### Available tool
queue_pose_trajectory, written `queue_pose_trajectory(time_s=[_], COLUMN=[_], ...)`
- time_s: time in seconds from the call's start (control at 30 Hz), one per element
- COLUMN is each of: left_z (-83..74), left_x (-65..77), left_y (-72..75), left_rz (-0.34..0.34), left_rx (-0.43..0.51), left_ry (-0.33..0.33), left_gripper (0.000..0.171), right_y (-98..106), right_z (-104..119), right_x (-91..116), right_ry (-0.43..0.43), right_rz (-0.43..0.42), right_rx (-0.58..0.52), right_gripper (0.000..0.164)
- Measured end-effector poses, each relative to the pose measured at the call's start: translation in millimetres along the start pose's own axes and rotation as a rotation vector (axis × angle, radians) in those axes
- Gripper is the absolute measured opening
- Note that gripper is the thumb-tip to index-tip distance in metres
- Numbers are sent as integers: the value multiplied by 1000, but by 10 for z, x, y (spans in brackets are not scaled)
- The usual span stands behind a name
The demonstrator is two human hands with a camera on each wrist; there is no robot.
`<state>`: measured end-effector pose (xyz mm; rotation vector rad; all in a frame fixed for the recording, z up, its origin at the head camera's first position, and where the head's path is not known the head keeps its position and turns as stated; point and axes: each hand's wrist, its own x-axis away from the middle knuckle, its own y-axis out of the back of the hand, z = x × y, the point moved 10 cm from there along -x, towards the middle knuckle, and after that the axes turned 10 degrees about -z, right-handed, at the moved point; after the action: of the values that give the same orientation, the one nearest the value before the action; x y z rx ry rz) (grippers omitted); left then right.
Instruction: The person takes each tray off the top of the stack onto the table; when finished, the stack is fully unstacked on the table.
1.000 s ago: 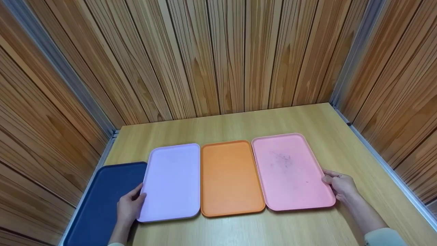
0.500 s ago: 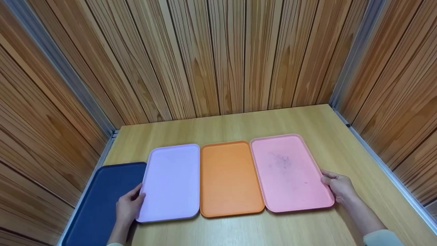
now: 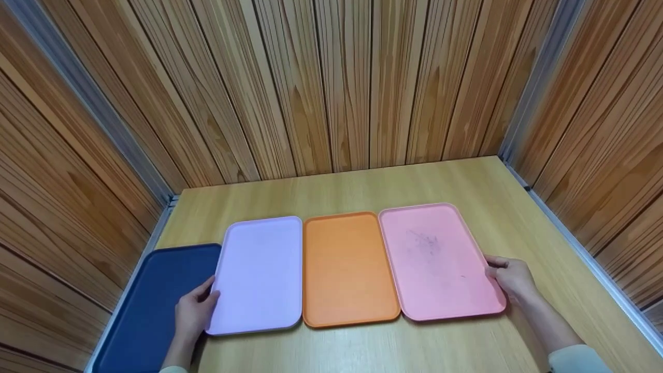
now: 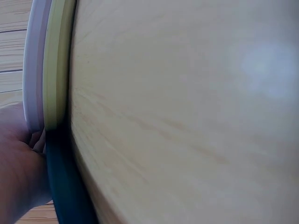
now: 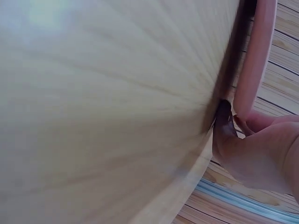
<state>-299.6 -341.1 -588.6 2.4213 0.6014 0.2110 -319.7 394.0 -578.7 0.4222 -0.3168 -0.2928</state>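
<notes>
On the wooden table, a purple tray (image 3: 259, 274), an orange tray (image 3: 349, 269) and a pink tray (image 3: 440, 259) lie side by side, long sides meeting. My left hand (image 3: 194, 311) grips the purple tray's left edge, thumb on its rim. The left wrist view reveals a yellow tray (image 4: 56, 70) stacked under the purple one, hidden from the head view. At the right, my right hand (image 3: 515, 282) holds the pink tray's right edge between thumb and fingers; the right wrist view has fingers (image 5: 224, 121) low beside the tabletop, under that rim.
A larger dark blue tray (image 3: 155, 305) lies at the table's left side, partly behind my left hand and overlapped by the purple tray. Wood-plank walls (image 3: 331, 88) enclose the table (image 3: 336, 189) at the back and both sides, with metal rails along the corners.
The pink tray and my right hand have slid very slightly left, against the orange tray. My left hand keeps its hold on the purple tray.
</notes>
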Motion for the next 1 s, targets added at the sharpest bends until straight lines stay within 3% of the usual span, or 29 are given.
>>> queue_pose_trajectory(time_s=[0.2,0.4,0.53,0.8,1.0], left_z=[-5,20,31,28,8], left_x=[16,18,30,22,12], left_y=[-5,-11,-24,-7,28], left_rz=[35,53,60,56,26], left_rx=[27,29,28,28,30], left_ry=[1,23,35,22,-11], left_gripper=[50,51,51,51,50], right_y=[-36,-82,-75,-34,67], right_z=[120,153,190,277,476], right_x=[33,71,76,103,148], right_ry=[80,53,42,68,164], right_rz=[-3,29,3,-123,-333], right_rx=[74,3,-23,-34,22], right_gripper=[49,52,51,46,36])
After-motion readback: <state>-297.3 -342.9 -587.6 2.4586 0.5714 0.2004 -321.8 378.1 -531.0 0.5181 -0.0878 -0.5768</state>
